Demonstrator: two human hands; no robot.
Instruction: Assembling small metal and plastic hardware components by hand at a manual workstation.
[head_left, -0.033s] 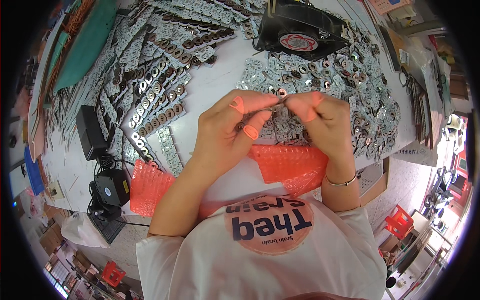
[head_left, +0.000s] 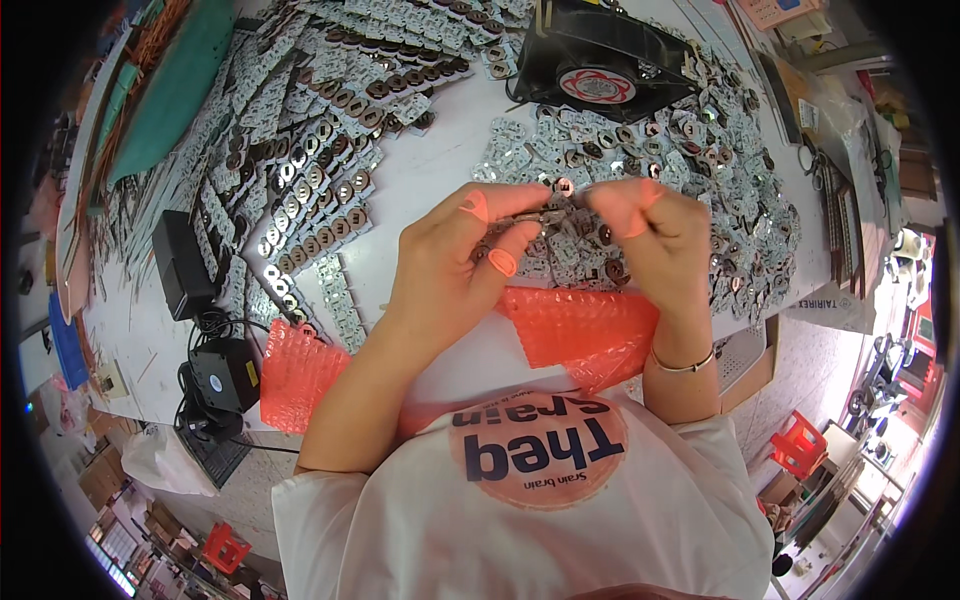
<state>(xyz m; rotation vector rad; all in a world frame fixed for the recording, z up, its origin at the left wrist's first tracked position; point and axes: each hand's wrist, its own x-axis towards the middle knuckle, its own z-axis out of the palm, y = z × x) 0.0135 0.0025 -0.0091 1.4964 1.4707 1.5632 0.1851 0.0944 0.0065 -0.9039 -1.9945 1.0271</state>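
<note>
Over a heap of small whitish board pieces with round metal parts, both my hands work close together. My left hand, with orange finger cots on thumb and forefinger, pinches a small thin piece whose kind I cannot make out. A little to its right, my right hand is closed in a pinch, also wearing orange finger cots. Its fingertips are blurred, so what they hold, if anything, stays hidden. Red bubble wrap lies beneath my wrists at the table's near edge.
A black fan stands behind the heap. Strips of joined board pieces cover the left side. A black box, a cabled black device and a green container stand at left. Scissors lie at the right edge.
My right hand has moved slightly to the right, widening the gap between the fingertips of both hands. My left hand has stayed nearly still.
</note>
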